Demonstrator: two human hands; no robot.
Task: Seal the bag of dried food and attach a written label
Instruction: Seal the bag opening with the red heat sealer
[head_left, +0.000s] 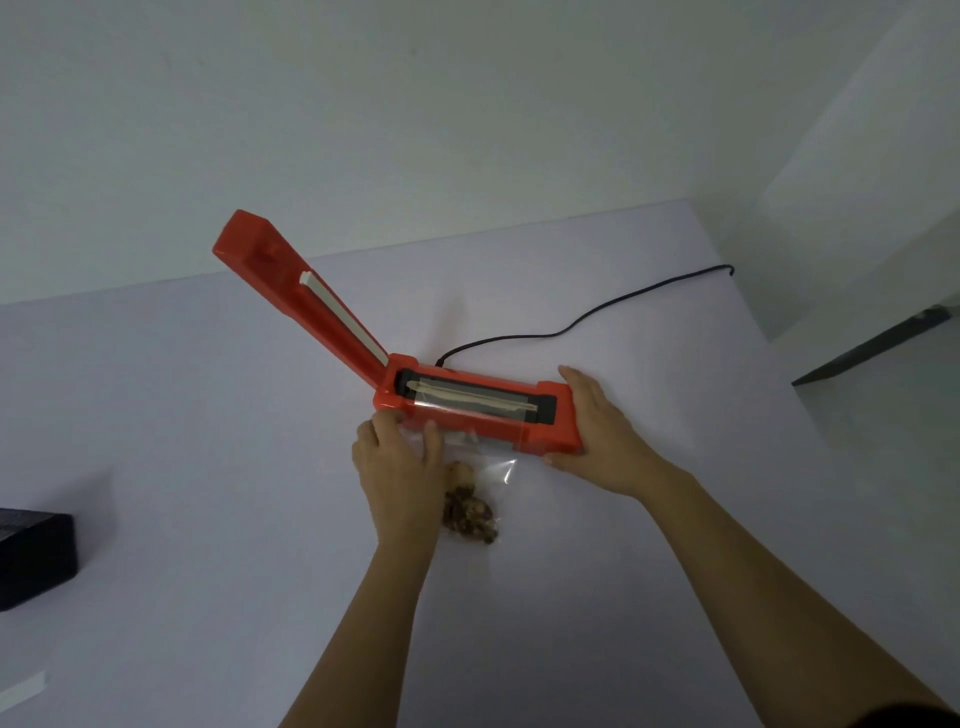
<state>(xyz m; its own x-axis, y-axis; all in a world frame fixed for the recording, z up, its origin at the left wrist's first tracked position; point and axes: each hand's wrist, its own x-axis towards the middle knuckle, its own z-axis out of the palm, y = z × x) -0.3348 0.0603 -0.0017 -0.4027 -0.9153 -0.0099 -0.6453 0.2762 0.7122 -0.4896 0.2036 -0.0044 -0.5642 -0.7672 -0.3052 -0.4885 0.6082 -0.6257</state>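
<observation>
bag (467, 467) of dried food lies flat on the white table (208, 415), right against the near side of the red heat sealer (483, 410), with its clear mouth end draped up over the sealing strip (467, 397) and the brown clump of food (470, 512) settled at the end nearest me. so its long axis runs from me toward the sealer, mouth pointing away, and it crosses the strip's long axis, which is what a seal needs

my left hand (400, 467) is on the bag's left part, fingers curled down and pinching or pressing the film just beside the sealer's left end; from here i cannot tell which. my right hand (597, 431) is clasped around the sealer's right end, thumb on the near edge, fingers over the top, steadying the base

sealer's lid arm (301, 296) stands raised, hinged at the left end and tilted up and away to the left, its handle well apart from both hands. i judge the left hand is nearer the hinge side, so the right would have to let go to reach the arm. no label in hand yet; a pale strip (23, 688) sits at the table's near left edge, too unclear to call
</observation>
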